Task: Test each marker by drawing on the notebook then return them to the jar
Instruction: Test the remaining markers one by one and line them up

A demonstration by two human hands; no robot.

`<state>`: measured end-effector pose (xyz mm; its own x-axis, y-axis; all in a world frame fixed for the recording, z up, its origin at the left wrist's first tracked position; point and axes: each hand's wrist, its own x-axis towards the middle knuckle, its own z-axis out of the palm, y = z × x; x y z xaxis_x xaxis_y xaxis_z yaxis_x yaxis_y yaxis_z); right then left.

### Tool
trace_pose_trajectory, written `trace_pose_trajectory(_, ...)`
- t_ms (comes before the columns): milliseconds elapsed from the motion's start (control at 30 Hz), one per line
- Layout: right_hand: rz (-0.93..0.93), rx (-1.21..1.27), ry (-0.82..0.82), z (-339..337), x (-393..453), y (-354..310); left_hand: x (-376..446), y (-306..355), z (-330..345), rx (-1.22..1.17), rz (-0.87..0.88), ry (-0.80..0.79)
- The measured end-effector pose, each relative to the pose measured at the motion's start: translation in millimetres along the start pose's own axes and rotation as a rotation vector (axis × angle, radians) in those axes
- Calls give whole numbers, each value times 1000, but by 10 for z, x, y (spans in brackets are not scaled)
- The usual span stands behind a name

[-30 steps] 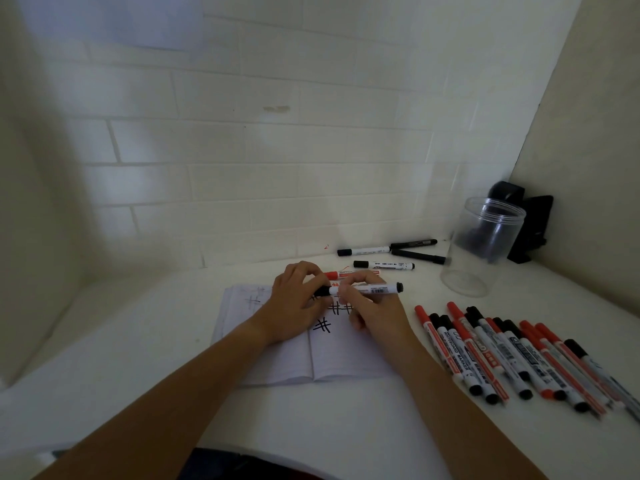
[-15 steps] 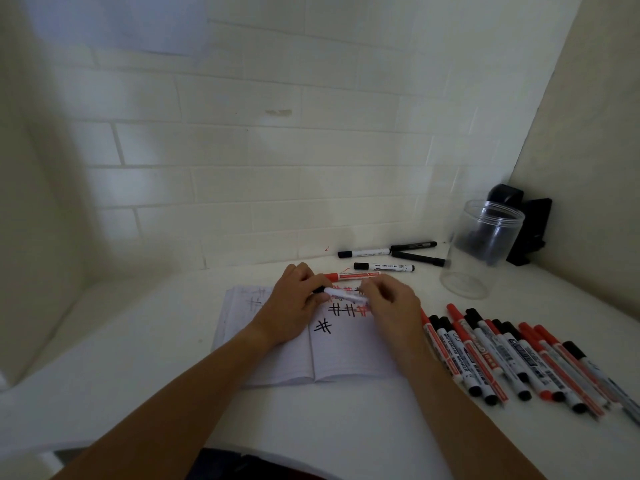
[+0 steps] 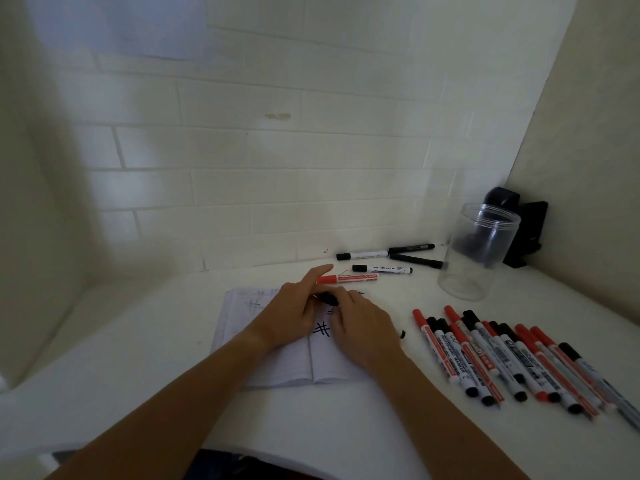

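On the open notebook (image 3: 287,362), over the top of its right-hand page, both hands meet around a black marker (image 3: 329,299) of which only a short dark stub shows between the fingers; the white barrel is hidden, so I cannot tell whether the cap is on or off. The right hand (image 3: 360,323) curls over it in a closed grip on the marker, and the left hand (image 3: 294,313) pinches the dark end with its forefinger stretched out toward the wall. The step in hand looks like testing this marker on the page. To do it well, the left hand should keep the paper flat while the right draws a short, light mark beside the black hash mark (image 3: 322,329), then presses the cap on until it seats. A small black piece (image 3: 402,334) lies on the desk (image 3: 138,358) just right of the notebook, possibly a loose cap. Beyond the hands a red marker (image 3: 349,278) lies near the page's top edge, with four black markers (image 3: 382,269) farther back by the wall. A row of red and black markers (image 3: 512,362) lies to the right, and the clear jar (image 3: 478,251) stands upright, apparently without markers inside, so little seems returned yet.
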<state>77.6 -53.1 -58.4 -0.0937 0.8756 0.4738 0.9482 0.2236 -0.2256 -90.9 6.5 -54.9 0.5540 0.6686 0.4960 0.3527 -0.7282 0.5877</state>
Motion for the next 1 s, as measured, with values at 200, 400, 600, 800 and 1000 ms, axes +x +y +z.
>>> trace_pose_trajectory(200, 161, -103, 43, -89, -18, -58, 23, -72, 29, 173, -48, 113)
trace_pose_trajectory(400, 268, -140, 75, -88, -26, -69, 47, -123, 43, 248, -65, 52)
trace_pose_trajectory(600, 374, -168, -29, -175, -31, -68, 55, -147, 50, 238, -80, 58)
trace_pose_trajectory(800, 389, -154, -5, -171, -28, -69, 61, -123, 39, 226, -94, 49)
trace_pose_trajectory(1000, 409, -168, 26, -163, -29, -17, 65, -120, 36, 226, -114, 38)
